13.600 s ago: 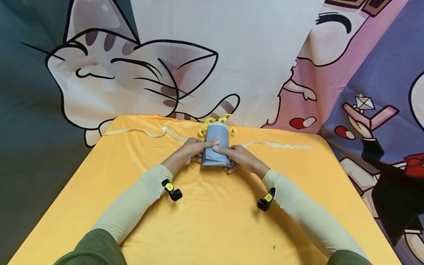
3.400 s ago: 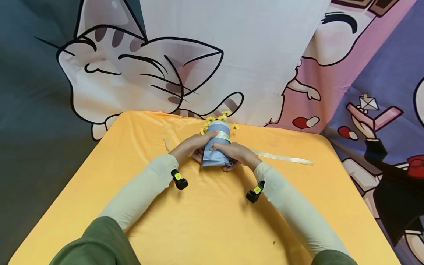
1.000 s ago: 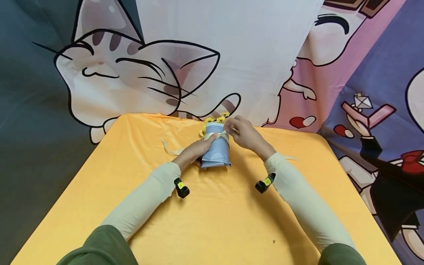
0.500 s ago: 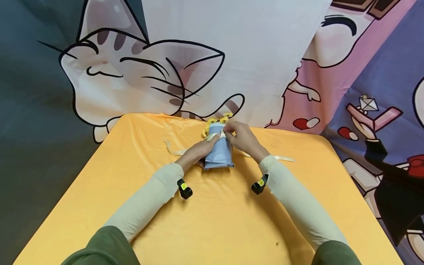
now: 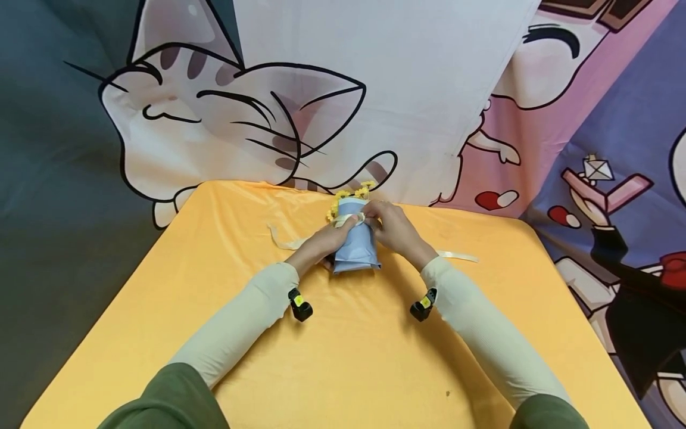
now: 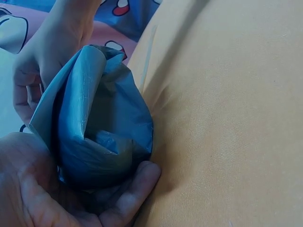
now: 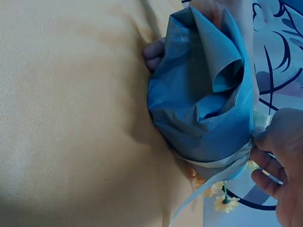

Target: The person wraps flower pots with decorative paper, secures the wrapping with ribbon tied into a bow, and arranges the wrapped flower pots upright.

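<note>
A small bouquet of yellow flowers (image 5: 343, 195) is wrapped in blue paper (image 5: 355, 249), its folded bottom toward me. A pale ribbon (image 5: 341, 221) crosses the front of the wrap near its top and, in the right wrist view, passes around the paper (image 7: 203, 127) with a loose tail hanging. My left hand (image 5: 326, 239) grips the bouquet from the left, its thumb at the ribbon; in the left wrist view its fingers (image 6: 135, 196) curl under the wrap. My right hand (image 5: 395, 226) pinches the ribbon at the upper right; the exact fingertip contact is partly hidden.
The table is covered with a yellow cloth (image 5: 343, 357). One ribbon end (image 5: 284, 241) lies left of the bouquet and another (image 5: 458, 257) lies to the right. A cartoon-printed curtain (image 5: 429, 89) hangs behind the table's back edge.
Earlier, the ribbon lay spread behind the bouquet; now it goes around the front. My right hand has left the lower wrap and risen to the ribbon, while my left hand keeps holding the bouquet.
</note>
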A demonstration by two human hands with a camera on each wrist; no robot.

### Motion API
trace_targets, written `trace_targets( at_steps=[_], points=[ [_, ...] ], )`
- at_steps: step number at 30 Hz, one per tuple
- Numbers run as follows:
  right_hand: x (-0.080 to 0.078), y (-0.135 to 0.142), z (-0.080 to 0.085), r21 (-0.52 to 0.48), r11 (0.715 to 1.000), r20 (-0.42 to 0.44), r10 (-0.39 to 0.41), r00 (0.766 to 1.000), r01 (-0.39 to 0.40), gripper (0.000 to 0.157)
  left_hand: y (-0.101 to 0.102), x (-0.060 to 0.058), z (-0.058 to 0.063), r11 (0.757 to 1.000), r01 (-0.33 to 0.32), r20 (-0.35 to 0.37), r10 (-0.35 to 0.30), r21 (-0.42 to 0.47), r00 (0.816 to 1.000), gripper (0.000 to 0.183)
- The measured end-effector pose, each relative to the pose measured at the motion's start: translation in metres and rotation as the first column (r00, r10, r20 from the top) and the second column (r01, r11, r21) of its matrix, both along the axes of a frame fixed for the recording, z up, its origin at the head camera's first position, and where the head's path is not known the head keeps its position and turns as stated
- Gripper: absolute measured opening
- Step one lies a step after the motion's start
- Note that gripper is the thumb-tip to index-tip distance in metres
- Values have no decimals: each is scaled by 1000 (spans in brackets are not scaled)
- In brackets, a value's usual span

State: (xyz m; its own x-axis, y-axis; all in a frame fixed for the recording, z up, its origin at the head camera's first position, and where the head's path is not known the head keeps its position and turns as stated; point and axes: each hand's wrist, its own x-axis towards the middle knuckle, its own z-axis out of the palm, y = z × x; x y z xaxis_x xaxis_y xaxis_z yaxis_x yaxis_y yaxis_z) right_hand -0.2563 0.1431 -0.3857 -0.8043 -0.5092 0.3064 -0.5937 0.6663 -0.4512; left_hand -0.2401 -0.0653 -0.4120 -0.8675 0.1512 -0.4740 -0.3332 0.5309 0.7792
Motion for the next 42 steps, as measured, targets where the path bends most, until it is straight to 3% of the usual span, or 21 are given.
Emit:
trace_targets(
  at_steps=[2,4,7,9,10,15,20,23,27,31,36,42],
  points=[
    [-2,1,-1,-13,1000,18,0,1000,0,10,-1,-11,-13,1000,3,-3,-3,13,1000,114],
    [-5,3,-1,-18,1000,44,10,999,-9,8,-1,-13,-15,1000,8,8,-9,16,1000,118],
    [-11,6,1,-26,999,102,46,994,-43,12,-1,-11,-12,1000,17,2,-17,3,1000,118],
    [-16,9,1,-40,997,140,77,987,-72,14,1,0,2,1000,17,12,-17,-9,1000,111],
    [-19,10,1,-54,995,160,93,983,-85,15,1,2,3,1000,15,4,-15,-8,1000,110],
    [-27,17,-5,-224,968,294,176,940,-111,13,1,4,3,999,30,-30,-31,-18,999,109],
    [-28,22,-12,-390,918,365,228,903,-74,18,0,5,2,999,30,-49,-31,-19,998,107],
    [-26,24,-12,-417,908,417,214,883,-23,10,-1,6,2,1000,27,-40,-27,-12,999,108],
    [-25,27,-10,-416,909,474,195,858,23,15,-1,5,4,999,34,-32,-34,-9,999,107],
    [-26,30,-10,-400,916,460,179,870,23,24,-2,5,4,1000,29,-30,-29,-9,999,105],
    [-24,29,-11,-390,921,400,176,899,-7,15,-2,5,5,1000,18,-26,-18,-12,1000,105],
    [-16,26,-7,-271,962,297,104,949,-21,7,-2,-3,-3,1000,14,-18,-14,9,1000,110]
  ],
)
